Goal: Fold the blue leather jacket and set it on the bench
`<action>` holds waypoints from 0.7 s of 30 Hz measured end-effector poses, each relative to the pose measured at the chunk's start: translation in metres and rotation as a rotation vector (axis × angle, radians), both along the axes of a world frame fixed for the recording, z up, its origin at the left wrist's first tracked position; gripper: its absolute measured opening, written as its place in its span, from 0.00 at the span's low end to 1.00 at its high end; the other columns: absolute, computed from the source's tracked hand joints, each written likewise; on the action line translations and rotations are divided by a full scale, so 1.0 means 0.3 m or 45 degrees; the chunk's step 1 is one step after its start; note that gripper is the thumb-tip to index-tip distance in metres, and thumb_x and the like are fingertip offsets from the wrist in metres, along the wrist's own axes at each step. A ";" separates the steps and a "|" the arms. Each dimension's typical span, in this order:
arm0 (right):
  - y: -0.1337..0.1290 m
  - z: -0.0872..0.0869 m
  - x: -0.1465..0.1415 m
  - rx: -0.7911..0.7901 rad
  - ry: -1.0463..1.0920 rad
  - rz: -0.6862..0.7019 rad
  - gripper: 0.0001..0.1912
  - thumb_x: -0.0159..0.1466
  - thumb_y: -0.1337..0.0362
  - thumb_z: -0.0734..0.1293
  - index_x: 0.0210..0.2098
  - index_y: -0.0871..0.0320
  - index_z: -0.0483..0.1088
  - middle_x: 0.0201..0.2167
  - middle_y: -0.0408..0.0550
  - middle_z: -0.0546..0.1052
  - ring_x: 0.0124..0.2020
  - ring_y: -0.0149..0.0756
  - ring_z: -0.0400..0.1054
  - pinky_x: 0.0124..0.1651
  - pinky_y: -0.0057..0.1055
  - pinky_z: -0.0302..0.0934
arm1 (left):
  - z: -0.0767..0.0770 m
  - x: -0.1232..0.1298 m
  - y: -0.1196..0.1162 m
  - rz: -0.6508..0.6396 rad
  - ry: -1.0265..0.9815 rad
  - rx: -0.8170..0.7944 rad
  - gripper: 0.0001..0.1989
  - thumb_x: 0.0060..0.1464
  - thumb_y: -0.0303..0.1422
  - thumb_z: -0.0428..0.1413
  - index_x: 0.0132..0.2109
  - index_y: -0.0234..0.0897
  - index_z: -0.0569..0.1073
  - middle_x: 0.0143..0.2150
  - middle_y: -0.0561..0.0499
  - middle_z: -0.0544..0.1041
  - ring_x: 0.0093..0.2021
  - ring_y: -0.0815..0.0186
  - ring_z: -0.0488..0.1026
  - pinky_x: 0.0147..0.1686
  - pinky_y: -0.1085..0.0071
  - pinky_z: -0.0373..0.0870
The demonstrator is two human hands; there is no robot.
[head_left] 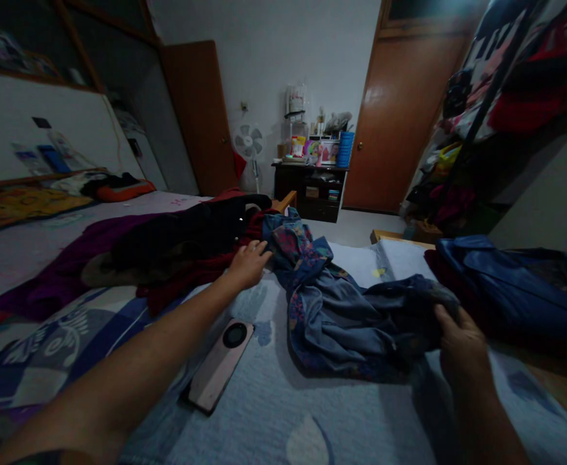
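A blue denim garment with floral patches lies rumpled across the light blue bedding. At its right end, my right hand is closed on the dark cloth, thumb on top. Near the garment's upper left edge, my left hand is palm down with its fingers spread; whether the fingertips touch the denim is hard to tell. A pinkish phone with a round black camera ring lies below my left forearm.
Dark, purple and red clothes are heaped at the left. Folded jeans lie at the right edge. Beyond the bed stand a fan, a black cabinet and a brown door.
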State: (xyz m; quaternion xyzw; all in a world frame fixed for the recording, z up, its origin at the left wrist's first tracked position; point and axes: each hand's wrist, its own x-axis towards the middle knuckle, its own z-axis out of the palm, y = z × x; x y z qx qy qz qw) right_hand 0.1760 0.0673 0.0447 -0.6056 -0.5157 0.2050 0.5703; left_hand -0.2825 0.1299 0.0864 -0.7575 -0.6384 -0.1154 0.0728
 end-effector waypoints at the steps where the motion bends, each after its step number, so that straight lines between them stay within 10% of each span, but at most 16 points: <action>1: 0.016 -0.004 -0.050 -0.099 -0.022 0.074 0.30 0.59 0.50 0.64 0.56 0.58 0.69 0.48 0.54 0.76 0.49 0.50 0.70 0.51 0.46 0.64 | -0.021 0.036 0.019 -0.037 -0.140 -0.099 0.26 0.49 0.29 0.57 0.57 0.40 0.71 0.68 0.42 0.60 0.68 0.47 0.53 0.64 0.52 0.50; 6: 0.025 -0.085 -0.229 -0.209 -0.542 0.485 0.31 0.57 0.50 0.63 0.57 0.56 0.67 0.57 0.55 0.70 0.59 0.48 0.62 0.62 0.46 0.54 | -0.162 0.223 0.107 0.020 -0.676 -0.491 0.29 0.56 0.47 0.53 0.59 0.35 0.68 0.57 0.39 0.72 0.58 0.53 0.69 0.54 0.64 0.66; 11: -0.075 -0.140 -0.321 -0.607 -1.058 0.752 0.48 0.51 0.47 0.69 0.67 0.54 0.54 0.68 0.59 0.54 0.69 0.57 0.43 0.66 0.56 0.40 | -0.269 0.341 0.155 0.526 -1.072 -0.476 0.60 0.38 0.54 0.64 0.70 0.33 0.43 0.71 0.30 0.45 0.69 0.45 0.50 0.60 0.60 0.59; 16: -0.147 -0.140 -0.362 -0.757 -1.320 0.830 0.60 0.41 0.53 0.76 0.69 0.53 0.48 0.71 0.61 0.45 0.71 0.60 0.32 0.67 0.58 0.32 | -0.262 0.355 0.227 0.854 -1.164 -0.366 0.67 0.37 0.58 0.63 0.70 0.32 0.34 0.71 0.24 0.35 0.69 0.39 0.48 0.60 0.58 0.57; 21: -0.148 -0.150 -0.365 -0.709 -1.346 0.787 0.48 0.50 0.59 0.70 0.68 0.53 0.53 0.70 0.59 0.51 0.70 0.56 0.43 0.67 0.53 0.37 | -0.254 0.338 0.300 0.558 -0.968 -0.397 0.55 0.53 0.49 0.57 0.67 0.15 0.34 0.65 0.09 0.41 0.66 0.33 0.53 0.56 0.50 0.57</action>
